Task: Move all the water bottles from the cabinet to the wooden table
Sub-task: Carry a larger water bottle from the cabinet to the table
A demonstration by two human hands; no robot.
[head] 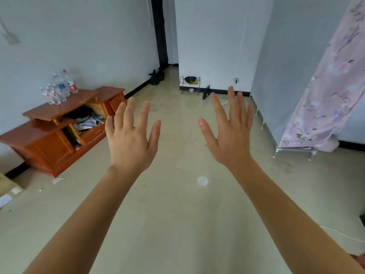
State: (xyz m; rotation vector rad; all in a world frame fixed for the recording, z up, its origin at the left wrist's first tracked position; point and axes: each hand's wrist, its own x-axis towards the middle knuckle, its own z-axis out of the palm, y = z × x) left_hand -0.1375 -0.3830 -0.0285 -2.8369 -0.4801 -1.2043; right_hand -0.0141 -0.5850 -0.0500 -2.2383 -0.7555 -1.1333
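Observation:
Several clear water bottles (pixel 59 89), some with red labels and one with a blue label, stand in a cluster on top of a low reddish-brown wooden cabinet (pixel 49 139) against the left wall. My left hand (pixel 131 139) and my right hand (pixel 230 133) are both stretched out in front of me over the floor, backs up, fingers spread, holding nothing. The cabinet and its bottles are well to the left of my left hand and farther away. No wooden table is in view.
The cabinet's middle compartment holds dark items and papers (pixel 87 120). A small metal rack (pixel 190 85) with a black pan stands at the far wall. A grey fabric wardrobe with a pink floral curtain (pixel 324 91) is on the right. A cardboard box (pixel 8 191) lies at the left edge.

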